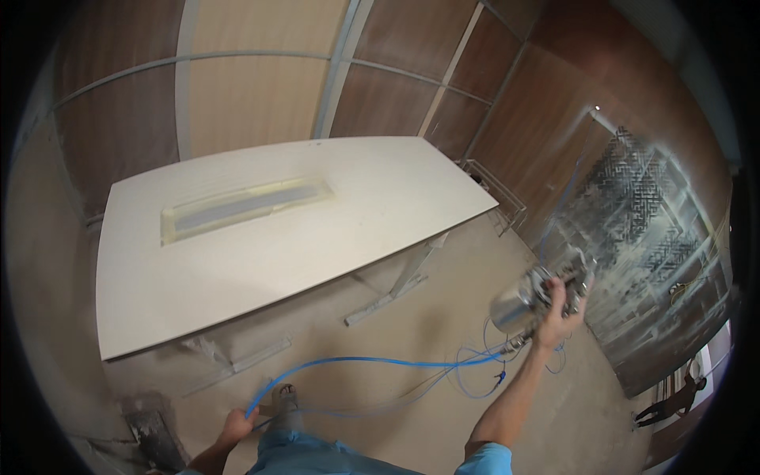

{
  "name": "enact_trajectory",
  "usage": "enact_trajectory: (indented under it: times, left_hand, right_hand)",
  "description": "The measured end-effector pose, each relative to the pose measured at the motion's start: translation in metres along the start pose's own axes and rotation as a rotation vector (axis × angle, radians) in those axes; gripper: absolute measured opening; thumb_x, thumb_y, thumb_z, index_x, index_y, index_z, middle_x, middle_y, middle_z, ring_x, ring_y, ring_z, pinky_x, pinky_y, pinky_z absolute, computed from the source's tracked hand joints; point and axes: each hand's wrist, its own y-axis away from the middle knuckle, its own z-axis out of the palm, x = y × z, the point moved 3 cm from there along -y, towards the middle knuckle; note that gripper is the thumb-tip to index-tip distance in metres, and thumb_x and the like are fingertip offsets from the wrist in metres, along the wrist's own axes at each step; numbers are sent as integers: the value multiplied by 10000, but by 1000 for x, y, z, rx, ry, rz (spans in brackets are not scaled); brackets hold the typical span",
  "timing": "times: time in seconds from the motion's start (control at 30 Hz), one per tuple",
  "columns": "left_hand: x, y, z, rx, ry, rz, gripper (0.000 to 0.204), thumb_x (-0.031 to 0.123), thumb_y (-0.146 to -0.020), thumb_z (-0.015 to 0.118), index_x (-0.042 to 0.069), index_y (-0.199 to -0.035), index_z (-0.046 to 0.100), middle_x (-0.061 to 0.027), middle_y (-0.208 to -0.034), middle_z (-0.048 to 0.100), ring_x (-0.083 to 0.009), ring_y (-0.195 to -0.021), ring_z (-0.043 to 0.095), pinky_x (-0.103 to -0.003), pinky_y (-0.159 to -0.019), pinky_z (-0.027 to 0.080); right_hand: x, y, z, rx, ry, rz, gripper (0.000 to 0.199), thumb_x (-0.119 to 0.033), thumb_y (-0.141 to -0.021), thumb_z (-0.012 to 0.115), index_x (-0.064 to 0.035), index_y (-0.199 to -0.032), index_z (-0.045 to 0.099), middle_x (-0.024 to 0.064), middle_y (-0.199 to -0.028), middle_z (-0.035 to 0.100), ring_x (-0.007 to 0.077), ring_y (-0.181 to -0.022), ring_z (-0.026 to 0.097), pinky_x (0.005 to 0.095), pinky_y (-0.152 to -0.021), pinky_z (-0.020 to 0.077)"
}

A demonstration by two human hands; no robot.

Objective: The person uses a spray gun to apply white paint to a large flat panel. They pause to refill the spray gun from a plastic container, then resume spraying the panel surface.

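My right hand (560, 315) is raised on the right, its fingers wrapped round a spray gun (576, 279) with a metal paint cup (514, 307). The gun is slightly blurred. From its lower end a blue air hose (356, 361) runs left to my left hand (236, 426), which is closed round it low in the picture. Beyond the hose lies a large white door panel (340, 245), flat on stands. A long narrow opening (245, 204) in the panel is masked with yellowish tape and paper. Neither hand touches the panel.
Metal stand legs (388, 302) reach onto the floor under the panel. Loose thin blue hose loops (475, 376) hang near the gun. A paint-spattered filter wall (641, 214) stands on the right. Another person (674, 402) is far off at the lower right. A wire rack (503, 202) stands behind the panel.
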Motion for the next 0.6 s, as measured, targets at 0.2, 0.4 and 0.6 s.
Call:
enact_trajectory:
  times: [0.2, 0.4, 0.6]
  left_hand:
    - [27, -59, 7, -112, 27, -135, 562, 483, -919, 600, -67, -964, 705, -310, -907, 677, -404, -943, 687, -474, -835, 523]
    - [134, -176, -68, -102, 21, -20, 539, 473, -919, 607, -52, -1021, 671, -300, -971, 648, -394, -995, 650, -468, -869, 498]
    - [221, -246, -113, -85, 21, 122, 525, 463, -918, 614, -36, -1078, 637, -290, -1035, 619, -385, -1048, 613, -461, -903, 474]
  right_hand:
    - [4, -47, 172, -62, -302, -90, 554, -34, -967, 582, 30, -1480, 386, 63, -970, 620, 114, -769, 601, 263, -673, 525]
    - [0, -110, 355, -143, -485, 25, 534, -33, -971, 573, 29, -1469, 391, 46, -945, 587, 90, -700, 556, 241, -578, 495]
    - [3, -136, 432, -169, -687, -3, 355, -55, -961, 604, 37, -1291, 510, 77, -907, 620, 139, -699, 597, 307, -608, 526]
